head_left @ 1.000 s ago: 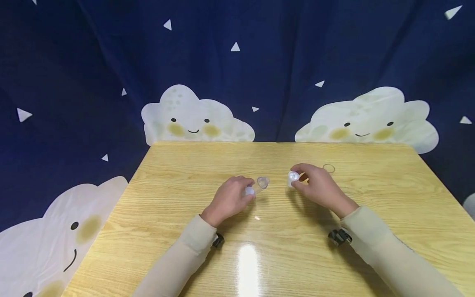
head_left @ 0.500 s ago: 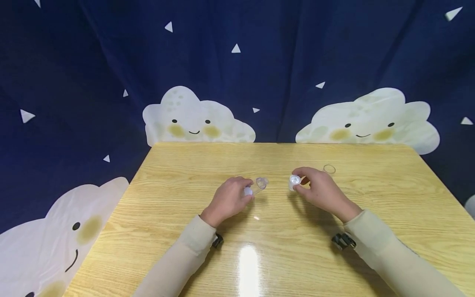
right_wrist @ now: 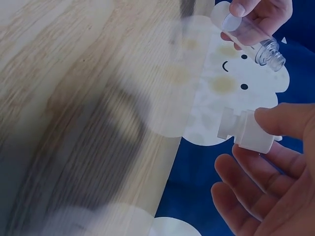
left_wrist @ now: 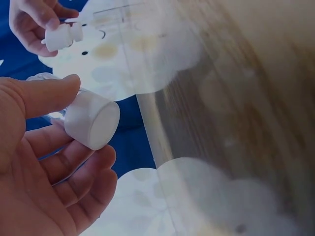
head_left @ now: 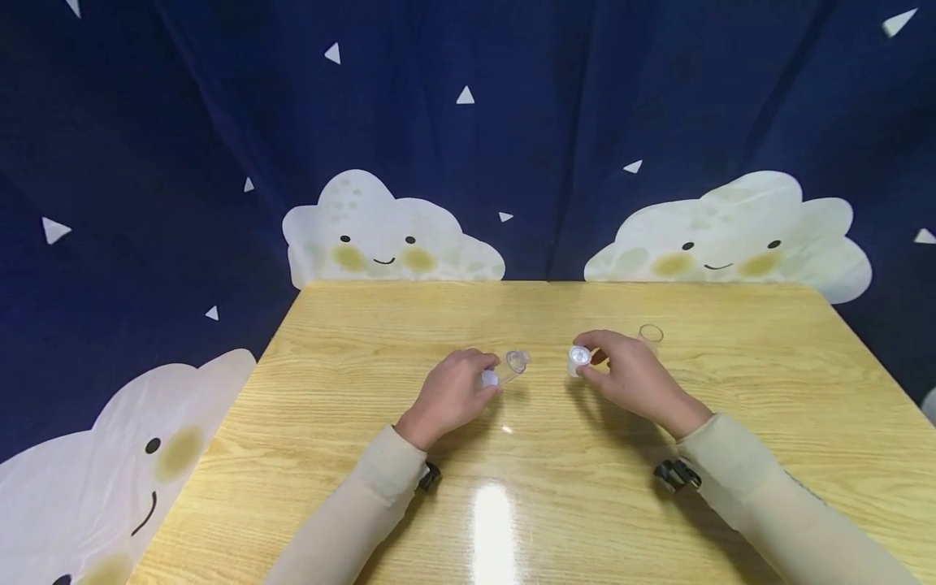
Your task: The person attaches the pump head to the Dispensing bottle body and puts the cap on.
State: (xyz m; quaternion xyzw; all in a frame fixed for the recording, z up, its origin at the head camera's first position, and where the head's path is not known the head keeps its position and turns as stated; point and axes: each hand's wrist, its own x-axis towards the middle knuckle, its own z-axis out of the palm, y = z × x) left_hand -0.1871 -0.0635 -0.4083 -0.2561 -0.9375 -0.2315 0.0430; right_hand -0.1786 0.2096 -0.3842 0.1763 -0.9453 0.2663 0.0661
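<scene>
In the head view my left hand [head_left: 452,394] holds a small clear bottle [head_left: 510,367] near its white base, thumb on one side and fingers on the other. The bottle leans, its neck pointing away from the palm. The right wrist view shows the bare threaded neck [right_wrist: 270,55]. Across a short gap, my right hand [head_left: 634,375] pinches a white bottle top [head_left: 579,361] between thumb and fingertips. That top [right_wrist: 252,132] is stepped, with a narrower collar at one end. Bottle and top are apart, both held over the wooden table [head_left: 366,496].
A clear cup-shaped piece [head_left: 650,333] stands on the table just behind my right hand, partly hidden by it. A dark blue curtain [head_left: 526,122] with cloud faces hangs at the table's far edge. Black devices [head_left: 677,475] sit under both wrists.
My right hand has come slightly nearer to me with the white top, which now sits more upright. The left hand and bottle have barely moved.
</scene>
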